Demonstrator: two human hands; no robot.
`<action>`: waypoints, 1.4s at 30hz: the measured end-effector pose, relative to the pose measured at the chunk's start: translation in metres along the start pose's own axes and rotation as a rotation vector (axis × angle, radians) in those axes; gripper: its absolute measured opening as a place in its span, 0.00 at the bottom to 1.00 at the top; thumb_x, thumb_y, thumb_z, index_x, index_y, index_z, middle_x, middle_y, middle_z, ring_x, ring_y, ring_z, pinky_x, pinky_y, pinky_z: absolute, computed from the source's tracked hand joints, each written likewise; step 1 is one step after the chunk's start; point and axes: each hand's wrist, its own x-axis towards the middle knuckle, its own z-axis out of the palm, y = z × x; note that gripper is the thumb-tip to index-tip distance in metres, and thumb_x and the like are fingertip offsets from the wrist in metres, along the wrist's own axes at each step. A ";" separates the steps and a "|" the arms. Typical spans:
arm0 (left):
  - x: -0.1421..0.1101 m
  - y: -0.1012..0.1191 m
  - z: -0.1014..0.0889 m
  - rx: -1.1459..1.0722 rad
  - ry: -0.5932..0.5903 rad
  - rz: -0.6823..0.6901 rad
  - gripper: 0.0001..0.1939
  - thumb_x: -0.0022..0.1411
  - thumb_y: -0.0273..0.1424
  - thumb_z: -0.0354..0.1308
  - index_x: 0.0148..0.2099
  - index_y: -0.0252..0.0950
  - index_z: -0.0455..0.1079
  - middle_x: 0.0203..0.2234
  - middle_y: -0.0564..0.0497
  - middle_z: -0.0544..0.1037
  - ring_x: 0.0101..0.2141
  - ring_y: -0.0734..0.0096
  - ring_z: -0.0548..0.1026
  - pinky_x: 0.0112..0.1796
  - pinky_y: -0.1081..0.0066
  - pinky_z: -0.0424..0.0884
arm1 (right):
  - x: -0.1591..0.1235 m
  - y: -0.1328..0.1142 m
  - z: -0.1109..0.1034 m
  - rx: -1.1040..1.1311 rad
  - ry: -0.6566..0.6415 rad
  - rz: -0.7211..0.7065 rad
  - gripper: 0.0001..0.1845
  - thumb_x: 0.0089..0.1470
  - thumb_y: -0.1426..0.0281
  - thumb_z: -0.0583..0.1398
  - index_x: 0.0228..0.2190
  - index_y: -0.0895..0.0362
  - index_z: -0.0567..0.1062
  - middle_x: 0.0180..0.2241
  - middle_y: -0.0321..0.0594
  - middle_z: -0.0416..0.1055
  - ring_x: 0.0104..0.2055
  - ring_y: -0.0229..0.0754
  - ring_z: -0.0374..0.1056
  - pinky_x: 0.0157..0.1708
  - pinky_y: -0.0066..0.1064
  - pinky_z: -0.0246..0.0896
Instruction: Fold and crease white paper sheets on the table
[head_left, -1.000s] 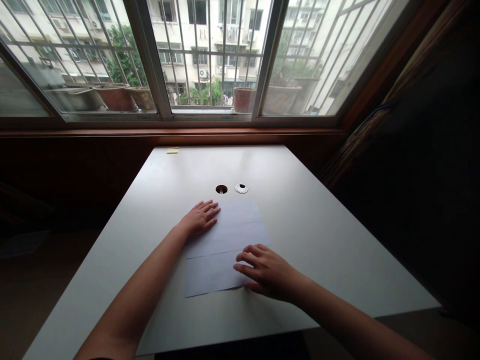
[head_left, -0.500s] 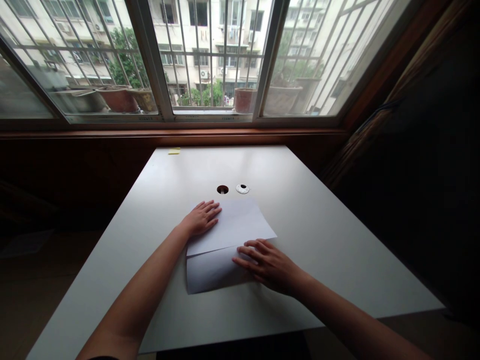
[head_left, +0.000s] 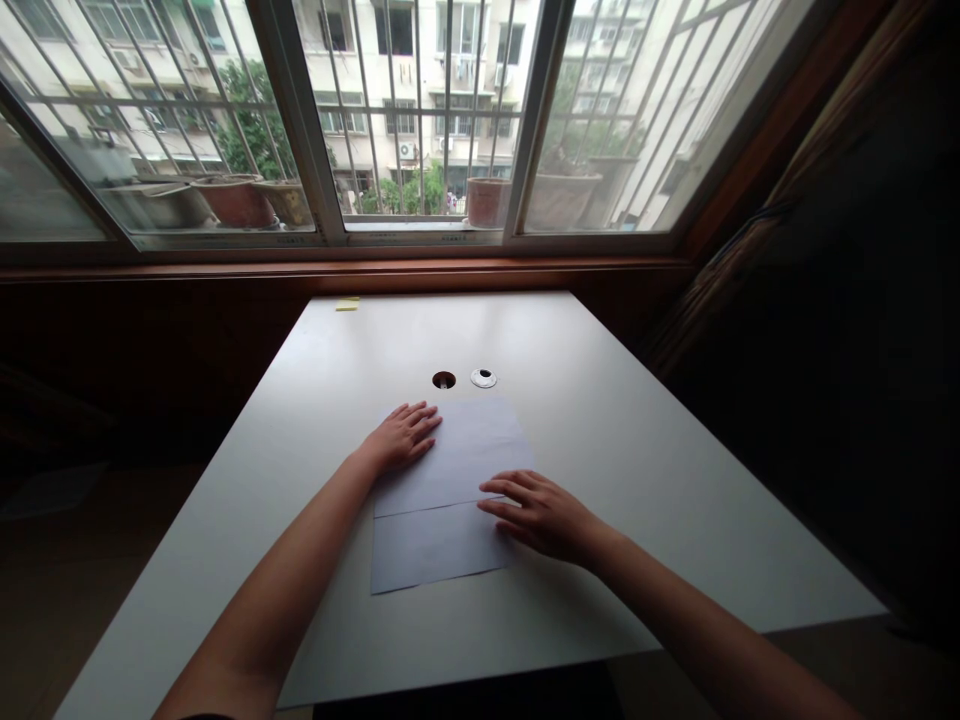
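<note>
While the left hand (head_left: 403, 437) lies spread, right hand (head_left: 544, 515) loosely curled, white paper (head_left: 435, 552) shows a crosswise line (head_left: 427, 509).

The person's left hand (head_left: 403, 440) and right hand (head_left: 541, 512) were bare, with slim, tapering fingers (head_left: 426, 424). The left forearm (head_left: 289, 565) and right forearm (head_left: 697, 618) were bare as well, smooth in outline and broadening away from narrow wrists (head_left: 367, 460). At the bottom edge, a dark, curved sliver (head_left: 206, 716) by the left arm was perhaps a sleeve hem.

Barred window (head_left: 540, 120) | reddish pot (head_left: 235, 202) | yellow slip (head_left: 347, 304) far-left on table (head_left: 637, 500) | hole (head_left: 444, 380) beside ring (head_left: 484, 384)
</note>
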 end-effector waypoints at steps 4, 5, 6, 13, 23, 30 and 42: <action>0.000 0.000 0.000 0.010 -0.006 0.002 0.27 0.73 0.46 0.41 0.69 0.44 0.57 0.67 0.50 0.58 0.68 0.61 0.52 0.66 0.57 0.45 | 0.001 -0.006 -0.005 0.089 -0.074 -0.002 0.27 0.59 0.60 0.62 0.59 0.51 0.68 0.56 0.46 0.70 0.59 0.51 0.62 0.56 0.46 0.62; 0.000 0.000 0.000 0.013 -0.006 0.001 0.28 0.73 0.46 0.41 0.69 0.44 0.56 0.67 0.50 0.58 0.68 0.61 0.52 0.66 0.57 0.45 | 0.001 -0.009 -0.007 0.099 -0.087 -0.009 0.30 0.58 0.58 0.63 0.59 0.51 0.68 0.57 0.46 0.69 0.59 0.52 0.62 0.56 0.46 0.61; 0.000 0.000 0.000 0.016 -0.005 0.001 0.28 0.73 0.46 0.41 0.69 0.44 0.57 0.67 0.50 0.58 0.68 0.61 0.52 0.66 0.57 0.45 | 0.002 -0.012 -0.009 0.101 -0.099 -0.017 0.32 0.56 0.57 0.64 0.60 0.51 0.67 0.57 0.46 0.69 0.59 0.52 0.62 0.56 0.47 0.61; 0.001 0.000 0.000 0.015 0.004 0.001 0.27 0.73 0.46 0.42 0.69 0.44 0.57 0.67 0.50 0.59 0.68 0.61 0.52 0.66 0.57 0.46 | 0.016 -0.027 -0.013 -0.037 -0.101 -0.087 0.24 0.59 0.70 0.60 0.58 0.52 0.69 0.57 0.45 0.69 0.57 0.50 0.63 0.56 0.46 0.59; 0.000 0.003 -0.002 0.004 0.002 -0.004 0.27 0.73 0.46 0.41 0.69 0.45 0.57 0.67 0.50 0.58 0.68 0.61 0.52 0.66 0.57 0.46 | 0.005 0.001 0.009 -0.059 0.040 -0.002 0.30 0.59 0.81 0.53 0.61 0.52 0.67 0.59 0.46 0.67 0.61 0.50 0.61 0.58 0.48 0.60; 0.000 0.004 -0.004 0.007 -0.014 -0.008 0.27 0.73 0.46 0.41 0.69 0.44 0.57 0.67 0.50 0.58 0.68 0.62 0.51 0.66 0.57 0.45 | 0.013 0.004 0.022 0.276 0.079 -0.046 0.22 0.65 0.76 0.51 0.56 0.52 0.73 0.53 0.45 0.75 0.58 0.44 0.66 0.56 0.41 0.65; 0.000 0.003 -0.001 0.020 0.024 0.002 0.27 0.73 0.45 0.40 0.70 0.45 0.56 0.67 0.51 0.59 0.67 0.60 0.53 0.66 0.57 0.46 | 0.025 0.009 0.037 0.560 0.213 0.263 0.18 0.65 0.57 0.55 0.37 0.54 0.80 0.35 0.43 0.79 0.40 0.44 0.74 0.42 0.36 0.70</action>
